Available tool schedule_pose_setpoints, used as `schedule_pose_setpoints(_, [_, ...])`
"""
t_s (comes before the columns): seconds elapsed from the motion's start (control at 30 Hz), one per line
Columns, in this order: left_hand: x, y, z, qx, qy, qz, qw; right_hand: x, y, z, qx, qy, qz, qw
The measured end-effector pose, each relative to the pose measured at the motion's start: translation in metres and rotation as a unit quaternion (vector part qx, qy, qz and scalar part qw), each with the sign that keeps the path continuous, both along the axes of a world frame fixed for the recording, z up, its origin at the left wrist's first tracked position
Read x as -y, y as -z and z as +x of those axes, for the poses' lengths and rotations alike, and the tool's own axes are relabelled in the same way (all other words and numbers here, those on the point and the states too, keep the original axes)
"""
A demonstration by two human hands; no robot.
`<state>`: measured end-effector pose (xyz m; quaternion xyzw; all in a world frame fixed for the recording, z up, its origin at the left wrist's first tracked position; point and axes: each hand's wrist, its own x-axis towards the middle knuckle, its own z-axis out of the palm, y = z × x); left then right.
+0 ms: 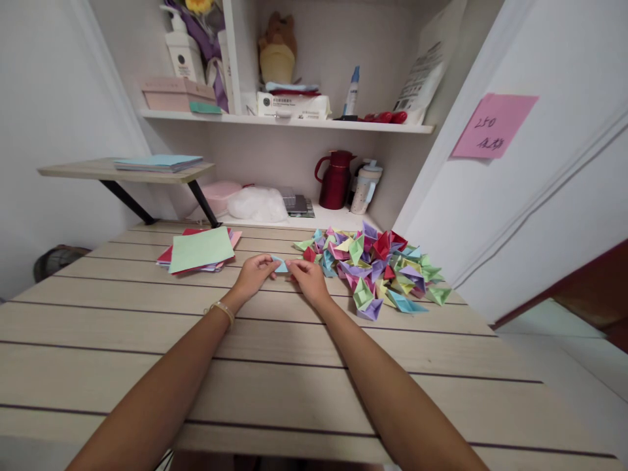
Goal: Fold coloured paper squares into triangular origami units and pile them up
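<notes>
Between my two hands is a small folded piece of light blue paper (281, 265), held just above or on the striped wooden table (275, 379). My left hand (256, 273) pinches its left side, and my right hand (308, 276) pinches its right side. Fingers cover most of the paper, so its exact folded shape is hidden. Close by on the right lies a heap of folded paper boats (375, 261) in green, purple, red, yellow, pink and blue. To the left sits a stack of coloured paper sheets (202, 251) with a light green one on top.
A small raised shelf (93, 169) on black brackets holds blue paper (159, 162) at the left. Behind the table stand a dark red jug (335, 180), a speckled tumbler (366, 188) and a white plastic bag (258, 204). A pink note (494, 126) sticks to the right wall.
</notes>
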<state>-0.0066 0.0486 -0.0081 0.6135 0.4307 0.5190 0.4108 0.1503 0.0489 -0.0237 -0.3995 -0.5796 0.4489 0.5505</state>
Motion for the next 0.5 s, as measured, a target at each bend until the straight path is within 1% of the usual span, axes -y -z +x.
schedule_pose_setpoints(0.1, [-0.0013,0.0006,-0.0001,0.01,-0.001,0.004,1.0,-0.0004,0.0011,-0.0009,-0.016,-0.024,-0.021,0.999])
schedule_pose_setpoints(0.23, [-0.0024,0.0029,0.0003,0.018,0.019,0.003,1.0,0.0012,0.0016,-0.0028,-0.03,-0.051,-0.009,0.998])
schedule_pose_setpoints(0.3, [-0.0032,0.0047,0.0002,0.004,0.023,0.017,1.0,0.0026,0.0011,-0.0037,-0.027,-0.053,0.003,0.998])
schedule_pose_setpoints(0.4, [-0.0041,0.0073,-0.0002,-0.022,0.01,0.041,0.999,0.004,0.0003,-0.004,-0.013,-0.056,0.011,0.998])
schedule_pose_setpoints(0.5, [-0.004,0.0086,-0.0002,-0.006,0.024,0.023,0.999,0.0045,-0.0002,-0.0032,0.013,-0.055,0.012,0.998])
